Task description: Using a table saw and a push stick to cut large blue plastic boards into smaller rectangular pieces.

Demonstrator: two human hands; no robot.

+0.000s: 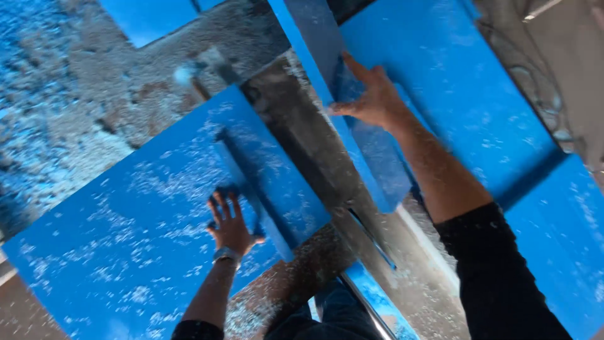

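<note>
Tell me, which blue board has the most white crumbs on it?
The big blue board under the left hand at the lower left. White flecks cover it, while the blue board by the right hand shows only a few.

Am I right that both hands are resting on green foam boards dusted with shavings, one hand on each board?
Not quite: the head view shows the boards are blue, not green. The left hand rests on one shaving-dusted blue foam board, the right hand on another blue board.

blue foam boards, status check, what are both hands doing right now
Left hand flat on big blue board. Right hand pressing narrow blue strip. Foam crumbs everywhere.
</note>
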